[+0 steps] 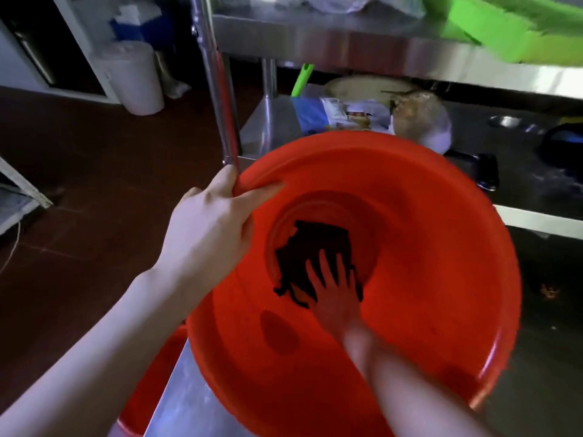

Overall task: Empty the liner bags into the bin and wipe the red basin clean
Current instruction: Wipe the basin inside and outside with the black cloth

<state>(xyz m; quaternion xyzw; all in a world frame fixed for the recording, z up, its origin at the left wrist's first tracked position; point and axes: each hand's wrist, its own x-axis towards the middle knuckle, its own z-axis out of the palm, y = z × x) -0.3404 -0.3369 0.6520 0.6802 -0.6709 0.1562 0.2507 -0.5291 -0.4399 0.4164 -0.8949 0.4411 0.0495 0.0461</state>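
Grips the upper-left rim of the red basin (426, 247) with the left hand (208, 228), thumb laid along the inside of the lip, fingers curled over the outer edge, forearm stretched up from the lower left; reaches into the basin from below with the right arm; presses the right hand (334, 294) open, fingers straight and spread, flat on a dark cloth (315, 244) lying rumpled on the basin's bottom; holds the basin tipped, mouth toward the camera, over the corner of a steel bench (186, 402); cannot tell whether resting on it or held clear; just beside that corner, lower left, part of a second red vessel (148, 383); beyond the basin, a steel post (217, 89) and a low shelf bearing a round pot (419, 118) and packets; on the floor at upper left, well apart, a white lidded tub (132, 80)
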